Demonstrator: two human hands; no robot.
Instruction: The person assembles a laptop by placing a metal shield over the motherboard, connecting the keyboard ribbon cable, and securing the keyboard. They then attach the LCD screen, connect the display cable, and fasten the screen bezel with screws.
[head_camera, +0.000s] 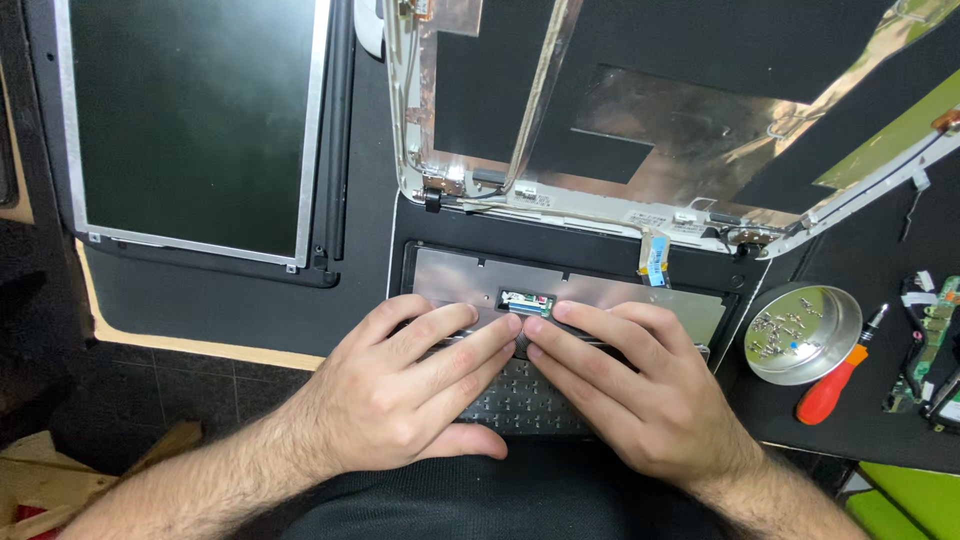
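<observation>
Both hands lie flat on a dismantled laptop base (570, 300), a dark plastic shell with a bare silver metal plate across its upper half. The left hand (400, 390) and the right hand (625, 385) are spread, not clenched and clasping nothing; their forefingers meet at the upper edge of the black keyboard (520, 405), whose rows of small matte keys show between the wrists. The fingertips press just below a small rectangular cut-out (527, 299) in the plate, where a ribbon connector sits. The step in hand looks like seating or freeing the keyboard along its top edge at that connector. The next move probably calls for light, even pressure from both forefingers and care with the thin flat cable, which would crease easily.

Behind the base, the opened display lid (640, 110) lies back, its inside lined with crinkled silver foil and black sheet, with thin wires along the rim. A flat glossy dark screen panel (190, 120) in a metal frame rests to the left. To the right stand a round shiny metal dish (840, 345) holding small screws and a screwdriver with an orange rubbery handle (835, 385).
</observation>
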